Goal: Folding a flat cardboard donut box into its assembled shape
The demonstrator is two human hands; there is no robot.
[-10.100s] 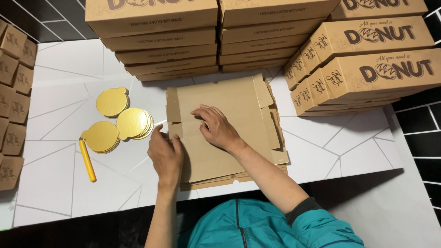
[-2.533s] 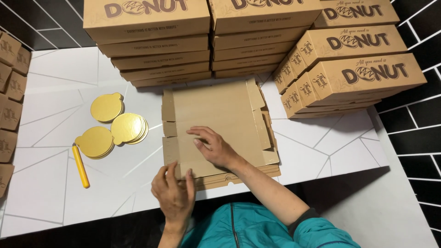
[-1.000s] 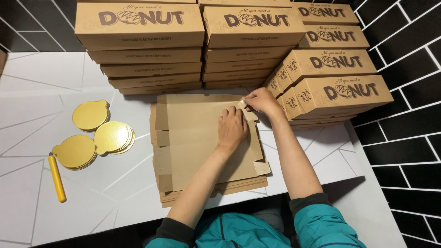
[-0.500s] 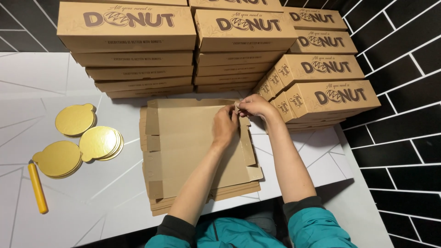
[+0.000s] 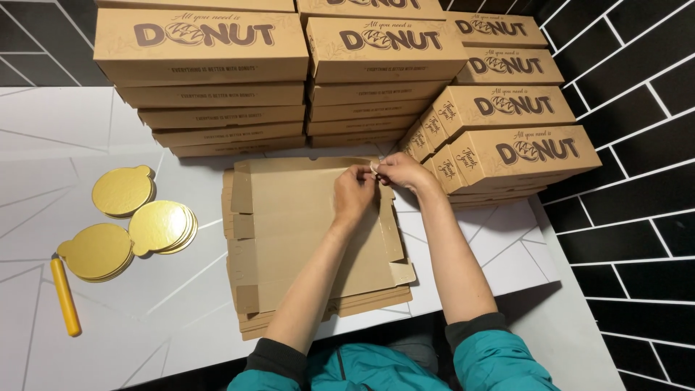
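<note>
**Both hands pinching the far right corner of a flat box blank**

At the far right corner of the top cardboard blank (image 5: 304,232), the left hand (image 5: 352,194) and right hand (image 5: 400,172) are meeting, fingertips pinching a small flap together. The blank is lying on a stack of blanks (image 5: 326,308) on the white table (image 5: 108,326). Finished boxes (image 5: 507,137) are crowding just beside the right hand; an elbow nudge could likely shift them. Gold discs (image 5: 137,228) and a yellow stick (image 5: 64,297) are lying well apart, left.

Brown flat cardboard (image 5: 304,239), gold discs (image 5: 161,226)
</note>
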